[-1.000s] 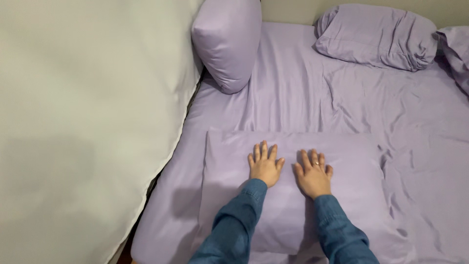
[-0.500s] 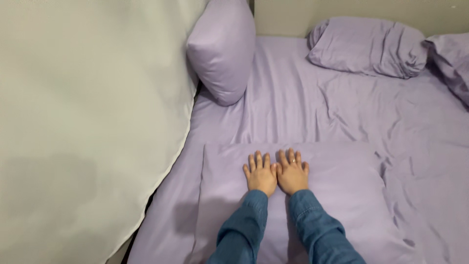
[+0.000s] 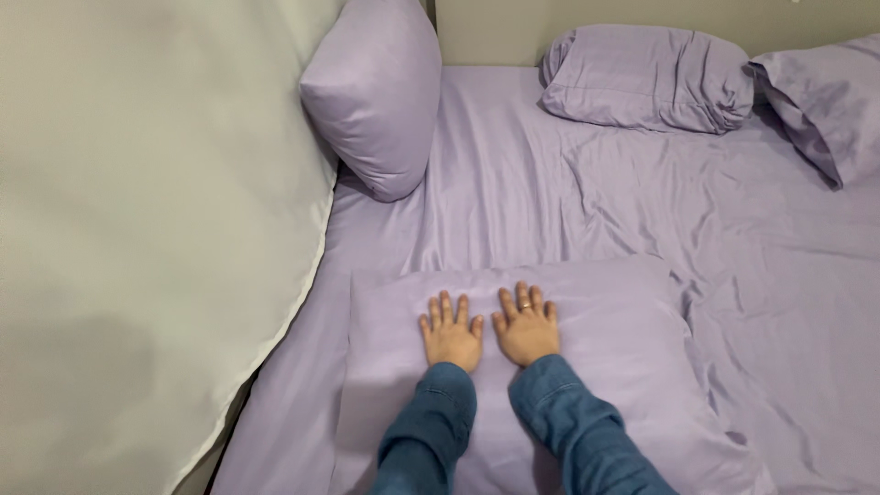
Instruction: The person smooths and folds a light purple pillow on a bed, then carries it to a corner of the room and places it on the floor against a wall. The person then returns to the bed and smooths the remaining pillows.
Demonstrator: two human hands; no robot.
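Bed (image 3: 587,211) fills most of view, covered w/ lilac fitted sheet (image 3: 761,275), creased all over, esp. right side. Along the left, a big pale grey-white cloth (image 3: 137,229) hangs/drapes down, its edge running diagonally beside the bed's left border.

Flat pillow (image 3: 605,348) in lilac case lies nearest the camera, lower centre of bed, long side across. Both hands rest on its upper-middle part.

3 more lilac pillows at the far end: one propped upright (image 3: 376,92) in the top-left corner, leaning vs the pale cloth; one lying crumpled (image 3: 651,78) at the head of the bed, centre-right; a third (image 3: 820,96) at far right, partly cut off by frame edge, just beside the crumpled one. All well apart from the hands.

Arms in blue denim sleeves (image 3: 431,431) come up from the bottom edge.

Left hand (image 3: 451,332): palm down, flat on near pillow, fingers spread & straight, grip open, holding nothing. Right hand (image 3: 525,325): same, palm down, fingers spread, grip open, pressing on the pillow; a ring (image 3: 524,305) on one finger. The 2 hands sit just beside each other, thumbs near but narrow gap betw. them.
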